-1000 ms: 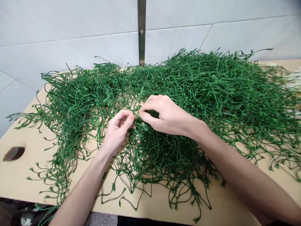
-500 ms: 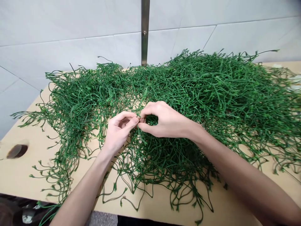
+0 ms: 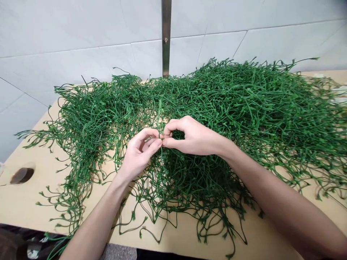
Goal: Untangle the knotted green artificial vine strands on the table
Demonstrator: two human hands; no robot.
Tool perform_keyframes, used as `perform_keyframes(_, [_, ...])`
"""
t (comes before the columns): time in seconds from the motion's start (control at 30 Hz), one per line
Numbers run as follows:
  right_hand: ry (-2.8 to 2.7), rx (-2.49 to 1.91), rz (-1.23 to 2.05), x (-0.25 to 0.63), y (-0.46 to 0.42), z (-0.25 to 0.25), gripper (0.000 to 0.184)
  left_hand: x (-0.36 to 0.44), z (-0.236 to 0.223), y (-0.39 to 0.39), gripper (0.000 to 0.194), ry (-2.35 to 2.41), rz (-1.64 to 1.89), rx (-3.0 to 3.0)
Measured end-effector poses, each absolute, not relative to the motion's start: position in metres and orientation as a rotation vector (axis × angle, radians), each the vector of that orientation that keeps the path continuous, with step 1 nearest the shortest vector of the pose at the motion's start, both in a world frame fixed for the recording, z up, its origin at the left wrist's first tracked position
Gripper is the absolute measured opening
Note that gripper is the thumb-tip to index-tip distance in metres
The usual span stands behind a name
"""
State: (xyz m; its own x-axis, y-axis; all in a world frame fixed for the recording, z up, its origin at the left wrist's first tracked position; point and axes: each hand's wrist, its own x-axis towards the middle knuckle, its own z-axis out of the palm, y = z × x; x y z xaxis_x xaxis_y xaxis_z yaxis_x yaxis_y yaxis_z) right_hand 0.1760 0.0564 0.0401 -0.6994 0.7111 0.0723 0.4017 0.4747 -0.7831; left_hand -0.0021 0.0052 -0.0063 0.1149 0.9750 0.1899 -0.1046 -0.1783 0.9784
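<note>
Over one worktop [image 3: 24, 202], the left hand [image 3: 138, 153] has its grip pinched on one green stem [image 3: 159, 112]; whether the right hand [image 3: 191, 136], just beside, grips it I cannot tell. Countless loose stems [image 3: 86, 126] surround them.

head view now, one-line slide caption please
A bare left hand and right hand meet at a slender green strand amid heaped thin, curving green stems on a pale tan tabletop.
</note>
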Motion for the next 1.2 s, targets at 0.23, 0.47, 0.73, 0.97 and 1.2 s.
perform_keyframes(0.23, [-2.386, -0.950, 1.214, 0.1760, 0.0583, 0.0405, 0.017, 0.0000, -0.0016, 0.0052, 0.023, 1.059, 1.259, 1.440])
perform_keyframes(0.47, [-2.354, -0.939, 1.314, 0.1781, 0.0616, 0.0411, 0.017, 0.0010, -0.0040, 0.0056, 0.022, 1.098, 1.331, 1.478])
perform_keyframes(0.73, [-2.260, -0.859, 1.551, 0.1761, 0.0593, 0.0458, 0.029, 0.0010, -0.0030, 0.0041, 0.017, 1.101, 1.360, 1.462])
perform_keyframes(0.97, [-2.316, -0.932, 1.453, 0.1782, 0.0624, 0.0434, 0.020, -0.0017, -0.0075, 0.0057, 0.014, 1.075, 1.336, 1.517])
perform_keyframes(1.2, [-2.311, -0.942, 1.492, 0.1784, 0.0615, 0.0437, 0.018, -0.0019, -0.0066, 0.0074, 0.009, 1.067, 1.372, 1.573])
